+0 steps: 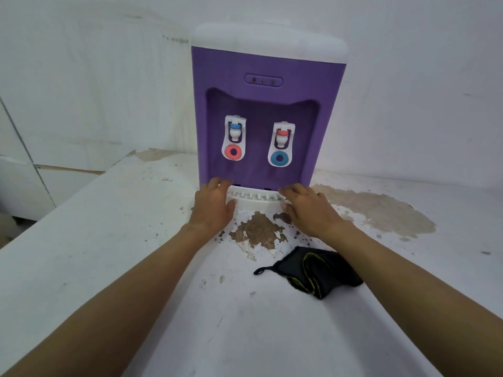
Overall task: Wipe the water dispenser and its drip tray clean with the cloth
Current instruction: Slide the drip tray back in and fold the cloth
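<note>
A purple water dispenser (pixel 266 104) with a white top stands against the wall on a white counter. Two white taps hang in its recess, the left tap (pixel 234 138) with a red ring, the right tap (pixel 281 145) with a blue ring. The white slotted drip tray (pixel 257 200) sits at its base. My left hand (pixel 213 206) grips the tray's left end, fingers on top and thumb on the front. My right hand (pixel 307 208) grips its right end the same way. A black cloth (pixel 315 269) with yellow stitching lies crumpled on the counter under my right forearm.
The white counter (pixel 109 227) has peeled paint: a brown patch (pixel 257 231) just before the tray and a tan patch (pixel 381 210) to the right. Paint flakes lie scattered nearby. The counter's left edge drops off toward white cabinets (pixel 21 172). White walls stand behind.
</note>
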